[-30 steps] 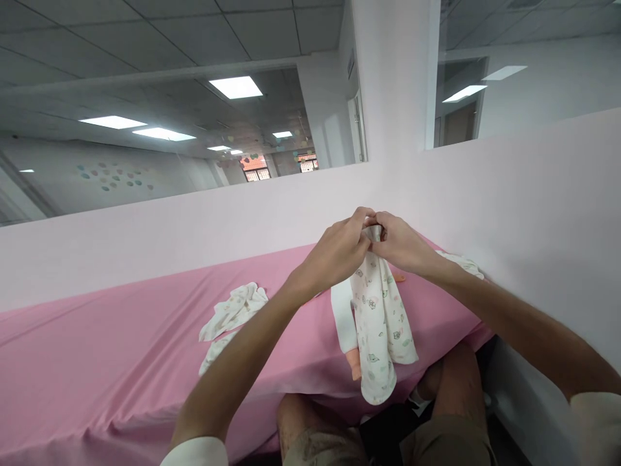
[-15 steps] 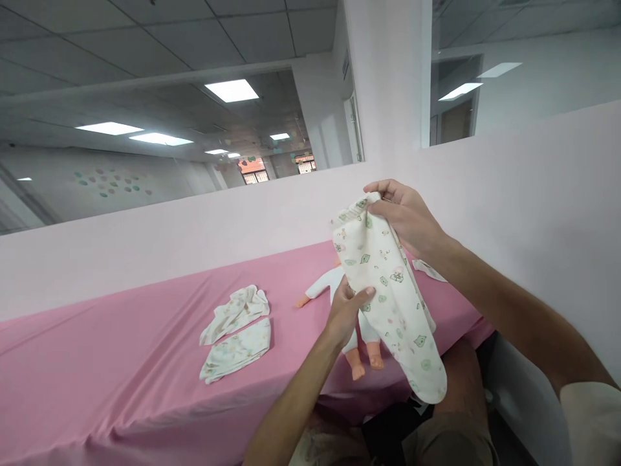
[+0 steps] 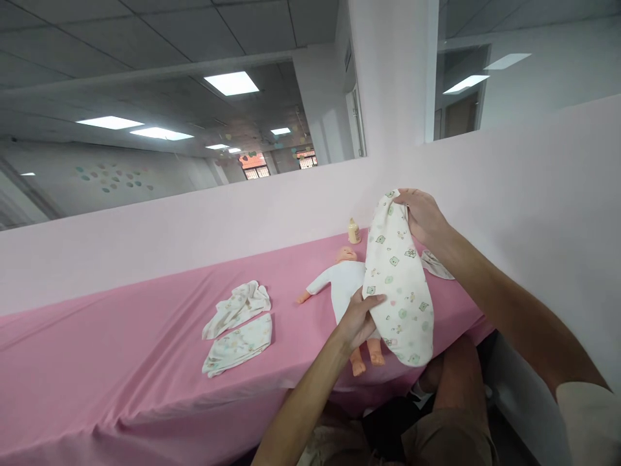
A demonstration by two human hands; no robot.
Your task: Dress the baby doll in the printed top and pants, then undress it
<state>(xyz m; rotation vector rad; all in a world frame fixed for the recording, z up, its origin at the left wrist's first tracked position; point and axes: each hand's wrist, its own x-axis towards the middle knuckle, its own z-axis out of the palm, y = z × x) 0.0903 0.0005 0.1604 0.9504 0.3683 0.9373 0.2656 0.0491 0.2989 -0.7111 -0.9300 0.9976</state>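
Here the desk (image 3: 121, 388), covered with one pink cloth, carries almost everything, and the work of dressing looks only half done, as I judge it. One doll (image 3: 345, 285) lies on its back near the desk's front edge; it wears a white top, but its legs are bare and stick out toward the person. One printed baby garment (image 3: 398, 291) is not on the doll yet: it is held up in the air just above and to the right of the doll, between both hands. The right hand (image 3: 424, 217) is closed on its upper edge, and the left hand (image 3: 361, 317) pinches its lower left side. Two more folded printed clothes (image 3: 237, 327) wait untouched at the left, well apart. One small piece of cloth (image 3: 436, 265) lies behind the right forearm, and one small bottle (image 3: 354, 231) stands by the wall.
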